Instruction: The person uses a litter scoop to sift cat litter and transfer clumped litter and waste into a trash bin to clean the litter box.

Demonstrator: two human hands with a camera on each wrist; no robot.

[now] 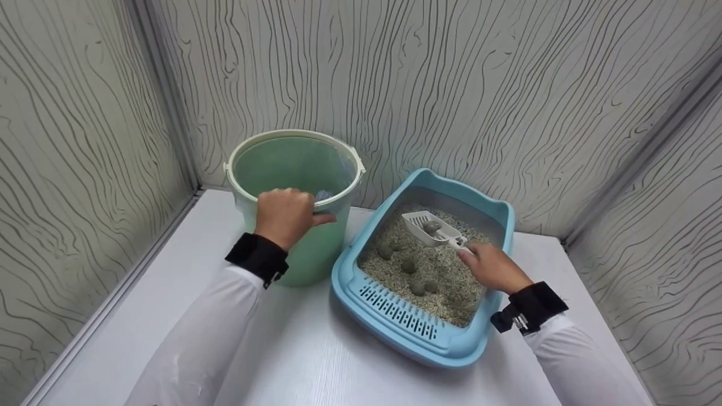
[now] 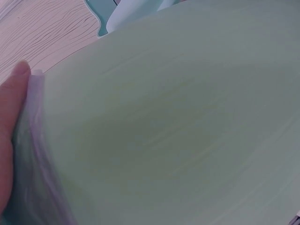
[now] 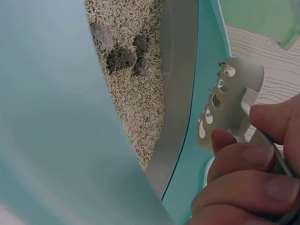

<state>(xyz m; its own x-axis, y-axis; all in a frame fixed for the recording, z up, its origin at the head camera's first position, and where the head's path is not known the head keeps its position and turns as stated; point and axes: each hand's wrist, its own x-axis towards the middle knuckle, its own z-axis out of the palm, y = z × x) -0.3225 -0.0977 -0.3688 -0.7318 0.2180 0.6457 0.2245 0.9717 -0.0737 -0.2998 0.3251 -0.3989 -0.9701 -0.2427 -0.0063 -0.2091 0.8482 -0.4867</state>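
My left hand [image 1: 286, 217] grips the near rim of a tall green bucket [image 1: 316, 256], its thumb on the outside. The left wrist view is mostly filled by the bucket's wall [image 2: 164, 126], with the thumb [image 2: 11, 112] at the edge. My right hand [image 1: 496, 268] holds a white slotted litter scoop [image 1: 449, 233] by its handle, above a blue litter box [image 1: 403, 344]. One round grey-brown clump [image 1: 431, 226] lies in the scoop. More clumps [image 1: 408, 265] sit on the pale pellet litter [image 1: 451, 287] below. In the right wrist view, fingers wrap the handle behind the scoop [image 3: 239, 84].
Both containers stand side by side on a white table [image 1: 304, 361]. Wood-grain patterned panels [image 1: 395, 84] rise close behind them and on both sides. Some crumpled clear plastic [image 1: 323, 195] shows inside the bucket.
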